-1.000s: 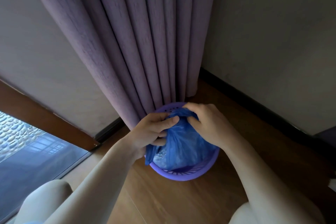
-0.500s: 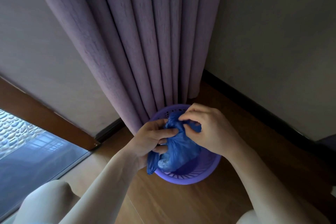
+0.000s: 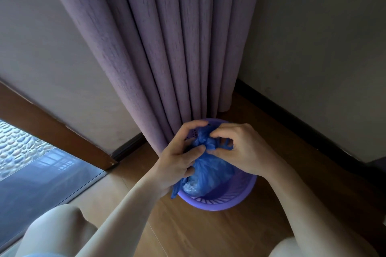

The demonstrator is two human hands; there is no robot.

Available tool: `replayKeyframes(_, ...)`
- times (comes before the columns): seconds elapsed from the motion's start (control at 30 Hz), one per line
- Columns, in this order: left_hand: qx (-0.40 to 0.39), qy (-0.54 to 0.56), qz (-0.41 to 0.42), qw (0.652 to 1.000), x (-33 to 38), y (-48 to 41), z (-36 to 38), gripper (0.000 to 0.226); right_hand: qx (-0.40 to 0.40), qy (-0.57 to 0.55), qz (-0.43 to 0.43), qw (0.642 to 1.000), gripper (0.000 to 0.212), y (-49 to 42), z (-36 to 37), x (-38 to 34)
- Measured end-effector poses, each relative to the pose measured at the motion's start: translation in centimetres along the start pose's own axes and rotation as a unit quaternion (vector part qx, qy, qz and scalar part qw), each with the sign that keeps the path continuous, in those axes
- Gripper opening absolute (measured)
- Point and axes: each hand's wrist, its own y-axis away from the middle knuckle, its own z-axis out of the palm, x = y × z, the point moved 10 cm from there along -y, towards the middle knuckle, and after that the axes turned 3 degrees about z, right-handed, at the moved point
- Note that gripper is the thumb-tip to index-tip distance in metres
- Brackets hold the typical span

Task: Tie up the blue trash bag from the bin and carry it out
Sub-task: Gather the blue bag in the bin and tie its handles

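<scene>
Blue trash bag [image 3: 208, 171] sitting inside the purple bin [image 3: 236, 198], neck gathered and twisted into a bunch above the rim. Left hand [image 3: 179, 156] closed on the twisted neck from the left, thumb pressed against the plastic, index finger arched over the top. Right hand [image 3: 240, 148] pinching the bunched top from the right, a loose blue end poking out between its fingers. Bin standing on the wooden floor [image 3: 198, 233], touching the mauve curtain [image 3: 167, 48] in the corner.
</scene>
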Motion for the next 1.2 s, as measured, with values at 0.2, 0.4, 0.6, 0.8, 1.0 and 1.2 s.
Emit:
replayKeyframes(0.2, 0.040, -0.198, 0.108, 0.973, 2.5, 0.0, -0.3, 0.026, -0.012, -0.059, 0.044, 0.997, 0.003, 0.0, 0.3, 0.8)
replayKeyframes(0.4, 0.054, -0.285, 0.156, 0.944, 2.5, -0.2, -0.9, 0.028, -0.040, -0.254, 0.125, 0.958, 0.043, -0.1, 1.0, 1.8)
replayKeyframes(0.6, 0.101, -0.282, 0.102, 0.949, 0.8, -0.3, -3.6, 0.044, 0.011, -0.327, 0.207, 0.922, 0.040, 0.7, -0.6, 3.4)
replayKeyframes(0.8, 0.113, -0.334, 0.045, 0.935, -1.4, 0.0, -6.9, 0.020, -0.063, -0.270, 0.239, 0.930, 0.032, 2.2, -0.4, 5.6)
replayKeyframes(1.0, 0.101, -0.305, -0.071, 0.944, -5.5, 0.1, -8.2, 0.036, -0.088, -0.048, 0.260, 0.960, 0.033, 3.4, -0.9, 8.1)
replayKeyframes(1.2, 0.079, -0.355, -0.117, 0.924, -6.2, 0.7, -8.4, 0.038, -0.030, -0.010, 0.275, 0.961, 0.021, 4.0, -2.8, 9.0)
